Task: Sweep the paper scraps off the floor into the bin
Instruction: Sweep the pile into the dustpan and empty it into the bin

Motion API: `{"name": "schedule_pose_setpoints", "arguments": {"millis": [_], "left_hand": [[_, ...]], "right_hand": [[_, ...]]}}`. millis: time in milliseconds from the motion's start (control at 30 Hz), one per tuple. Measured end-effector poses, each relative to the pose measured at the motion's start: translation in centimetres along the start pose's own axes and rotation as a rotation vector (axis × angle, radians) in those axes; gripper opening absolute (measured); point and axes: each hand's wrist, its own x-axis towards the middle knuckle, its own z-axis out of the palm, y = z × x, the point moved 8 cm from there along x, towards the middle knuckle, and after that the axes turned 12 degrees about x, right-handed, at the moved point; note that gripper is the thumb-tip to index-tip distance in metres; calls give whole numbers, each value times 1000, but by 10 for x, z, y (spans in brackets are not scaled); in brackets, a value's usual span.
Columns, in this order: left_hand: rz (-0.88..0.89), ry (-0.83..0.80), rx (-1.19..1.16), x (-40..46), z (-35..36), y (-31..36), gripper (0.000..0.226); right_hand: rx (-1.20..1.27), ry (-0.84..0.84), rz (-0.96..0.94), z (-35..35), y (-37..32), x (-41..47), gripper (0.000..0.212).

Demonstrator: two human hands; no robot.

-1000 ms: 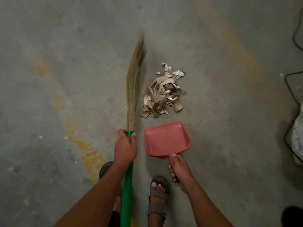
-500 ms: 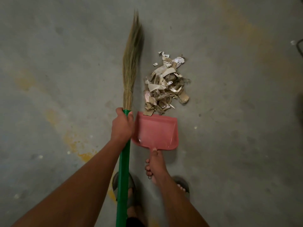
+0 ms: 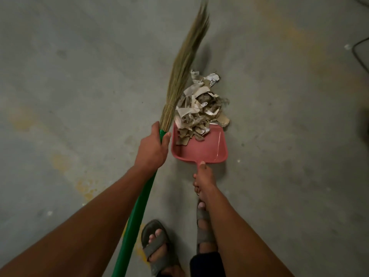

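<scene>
Head view — torn, crumpled paper scraps [image 3: 200, 108] — beige-white

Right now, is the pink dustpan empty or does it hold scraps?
Partly filled: the dustpan has paper scraps over its front edge; its rear floor is bare, and most of the pile lies outside.

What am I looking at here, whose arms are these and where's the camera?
The camera sits on a person's head and looks down, so the arms are their own. The left hand grips a grass broom by its green handle. The right hand holds a pink dustpan by its handle, its front edge pushed under a pile of paper scraps on the concrete floor. A few scraps already lie in the pan. Their sandalled feet show below. No bin is in view.
</scene>
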Motion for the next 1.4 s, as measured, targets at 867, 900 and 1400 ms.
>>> {"name": "schedule_pose_setpoints", "arguments": {"millis": [867, 900, 1400], "left_hand": [[3, -338, 178, -9, 71, 21, 62], [-28, -333, 103, -15, 66, 24, 60], [-83, -89, -269, -21, 32, 55, 62]], "right_hand": [[-209, -77, -71, -47, -14, 53, 38], [-203, -98, -65, -49, -16, 55, 36], [21, -223, -112, -93, 11, 19, 30]]}}
